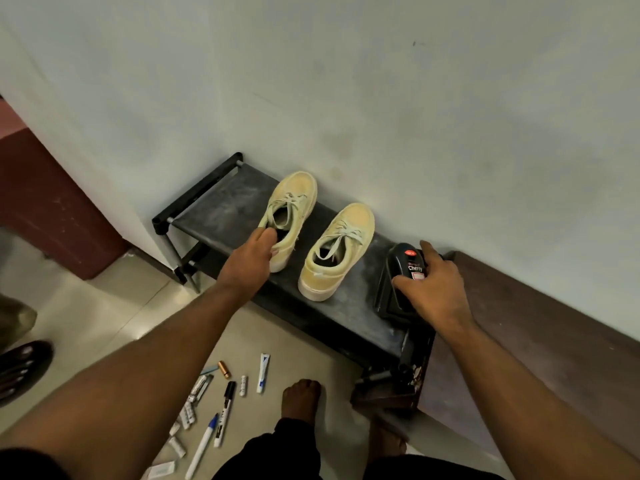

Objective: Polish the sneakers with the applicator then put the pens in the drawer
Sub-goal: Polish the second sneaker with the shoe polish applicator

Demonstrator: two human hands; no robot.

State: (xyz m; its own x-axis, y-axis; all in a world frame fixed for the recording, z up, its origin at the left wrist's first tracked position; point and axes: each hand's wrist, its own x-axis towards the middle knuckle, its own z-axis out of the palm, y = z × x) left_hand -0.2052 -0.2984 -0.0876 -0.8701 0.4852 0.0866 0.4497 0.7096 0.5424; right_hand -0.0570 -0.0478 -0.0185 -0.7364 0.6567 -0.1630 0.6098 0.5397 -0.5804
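A shoe and the polish are being grabbed.
The left hand (251, 263) grips the left shoe (289, 216); the right hand (433, 285) grips the polish applicator (403, 268), which could slip and smear the shelf (221, 206).

You are looking at a dim, indoor frame with a flat greenish-grey cast. The wall (381, 81) filling the upper half is taking soft, even light, fading darker toward the upper left corner. Glare is showing only on the floor tiles (114, 327) at lower left, as pale streaks. Shadows are lying soft and short under the sneakers (332, 251) at centre. Both forearms are falling into deep shade along the bottom edge, losing detail. The wide lens is bending straight lines toward the frame edges. The pens (207, 441) at lower centre are looking slightly smeared, and the corners are going soft.
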